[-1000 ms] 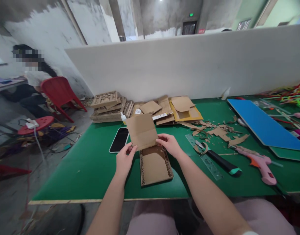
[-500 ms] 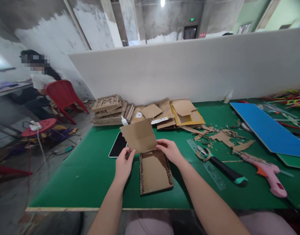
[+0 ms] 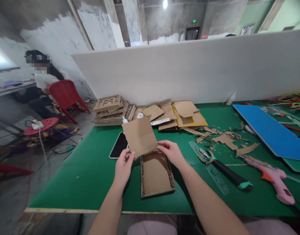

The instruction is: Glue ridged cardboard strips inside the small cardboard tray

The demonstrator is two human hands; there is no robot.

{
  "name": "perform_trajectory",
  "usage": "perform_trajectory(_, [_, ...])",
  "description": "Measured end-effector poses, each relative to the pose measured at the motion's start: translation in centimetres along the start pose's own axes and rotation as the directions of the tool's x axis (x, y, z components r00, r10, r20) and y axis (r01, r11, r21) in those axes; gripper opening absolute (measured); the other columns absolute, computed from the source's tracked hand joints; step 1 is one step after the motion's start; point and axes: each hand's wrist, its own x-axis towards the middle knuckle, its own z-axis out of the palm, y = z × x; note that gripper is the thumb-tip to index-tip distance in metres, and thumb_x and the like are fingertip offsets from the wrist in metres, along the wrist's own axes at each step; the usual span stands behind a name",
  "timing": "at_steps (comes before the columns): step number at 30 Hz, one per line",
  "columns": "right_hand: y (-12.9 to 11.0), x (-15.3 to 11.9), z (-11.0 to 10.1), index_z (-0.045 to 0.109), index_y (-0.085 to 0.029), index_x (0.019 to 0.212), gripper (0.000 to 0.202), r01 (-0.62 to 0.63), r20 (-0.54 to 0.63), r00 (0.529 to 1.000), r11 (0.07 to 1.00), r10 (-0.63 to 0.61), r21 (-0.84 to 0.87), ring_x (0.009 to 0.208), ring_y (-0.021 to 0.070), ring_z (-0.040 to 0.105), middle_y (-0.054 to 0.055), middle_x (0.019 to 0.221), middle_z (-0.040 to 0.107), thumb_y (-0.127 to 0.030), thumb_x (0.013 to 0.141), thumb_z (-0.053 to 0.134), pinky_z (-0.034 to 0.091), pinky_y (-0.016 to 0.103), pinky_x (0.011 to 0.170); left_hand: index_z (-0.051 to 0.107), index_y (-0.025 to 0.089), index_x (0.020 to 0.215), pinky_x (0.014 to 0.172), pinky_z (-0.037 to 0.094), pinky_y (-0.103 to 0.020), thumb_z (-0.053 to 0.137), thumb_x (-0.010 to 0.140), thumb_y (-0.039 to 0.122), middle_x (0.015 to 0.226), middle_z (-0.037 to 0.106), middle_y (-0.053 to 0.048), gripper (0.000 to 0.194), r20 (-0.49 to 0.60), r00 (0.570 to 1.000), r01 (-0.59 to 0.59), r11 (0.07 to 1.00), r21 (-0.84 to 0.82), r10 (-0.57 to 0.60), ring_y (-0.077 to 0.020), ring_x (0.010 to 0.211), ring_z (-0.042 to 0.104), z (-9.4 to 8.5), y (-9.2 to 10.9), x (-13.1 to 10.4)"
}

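Note:
A flat cardboard piece point(image 3: 140, 136) with a ragged left edge is tilted up above the far end of a shallow cardboard tray point(image 3: 157, 174). My left hand point(image 3: 125, 164) pinches its lower left corner between thumb and fingers. At its lower right corner, my right hand point(image 3: 171, 153) grips it with the fingertips. The tray lies on the green table, with corrugated strips along its left and right sides. Behind my left hand a dark-screened tablet or phone point(image 3: 118, 146) lies partly covered by the piece.
Stacked cardboard frames point(image 3: 108, 111) and cardboard sheets point(image 3: 167, 111) stand at the back. To the right lie a ruler point(image 3: 220, 179), a cutter point(image 3: 232, 173), scraps point(image 3: 225, 140), a pink glue gun point(image 3: 275, 179) and a blue board point(image 3: 270, 130). A person point(image 3: 45, 81) sits far left.
The cardboard piece has tilted, showing more of its face, and its lower edge has turned slightly. Both hands keep their grip. The whole view has shifted a little.

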Motion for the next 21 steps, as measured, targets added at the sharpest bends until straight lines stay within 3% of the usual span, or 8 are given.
perform_trajectory(5, [0.1,0.0,0.1,0.066,-0.018,0.085,0.024,-0.006,-0.013,1.000,1.000,0.006,0.022,0.066,0.0164,0.063,0.002,0.068,0.067,-0.033,0.067,0.063,0.052,0.033,0.071,0.054,0.015,0.097,0.072,0.051,-0.033,0.067,0.061,0.052,0.062,0.057,0.004,0.053,-0.026,1.000,-0.003,1.000,-0.013,0.002,-0.0154,0.064,0.062,0.1,-0.1,0.0])
perform_trajectory(14, [0.7,0.4,-0.1,0.066,-0.018,0.084,0.024,-0.016,-0.070,0.997,0.998,0.020,0.053,0.065,0.0177,0.064,0.004,0.075,0.068,-0.034,0.067,0.061,0.053,0.035,0.069,0.058,0.014,0.107,0.079,0.050,-0.035,0.066,0.065,0.047,0.073,0.062,0.000,0.054,0.012,1.000,-0.003,1.000,0.020,0.003,-0.0183,0.074,0.065,-0.2,-1.4,0.2])
perform_trajectory(21, [0.1,0.3,-0.8,0.066,-0.017,0.089,0.028,0.050,-0.174,0.984,0.997,-0.040,0.055,0.076,0.0166,0.064,0.005,0.082,0.069,-0.037,0.071,0.059,0.052,0.034,0.078,0.054,0.015,0.098,0.068,0.049,-0.030,0.063,0.068,0.049,0.068,0.061,0.000,0.046,0.038,0.999,-0.021,1.000,-0.004,0.022,-0.0171,0.070,0.064,-0.3,-0.8,0.1])
